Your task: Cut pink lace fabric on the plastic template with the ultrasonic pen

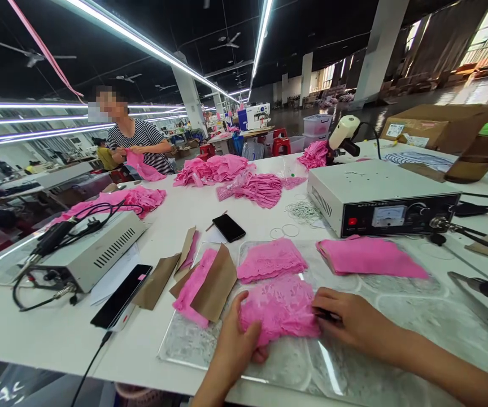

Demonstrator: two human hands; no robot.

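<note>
A pink lace piece (pixel 280 311) lies over the clear glass-like sheet (pixel 201 350). My left hand (pixel 238 333) grips its left edge, thumb on top and other fingers around the side. At the right edge, my right hand (pixel 349 316) is closed around a small dark tool (pixel 327 315); its kind is mostly hidden by the fingers. Just behind lies a stack of pink lace pieces (pixel 271 260). Smooth folded pink fabric (pixel 371 257) rests to the right. Left of my hands, brown card (pixel 214 285) is folded around pink fabric (pixel 195 282).
A control box with a meter (pixel 383 195) stands at the right, another box (pixel 87 249) at the left. Phones (pixel 229 227), rubber bands (pixel 303 212) and pink fabric heaps (pixel 214 169) lie on the white table (pixel 49 333). Across it, a person (pixel 138 138) handles pink fabric.
</note>
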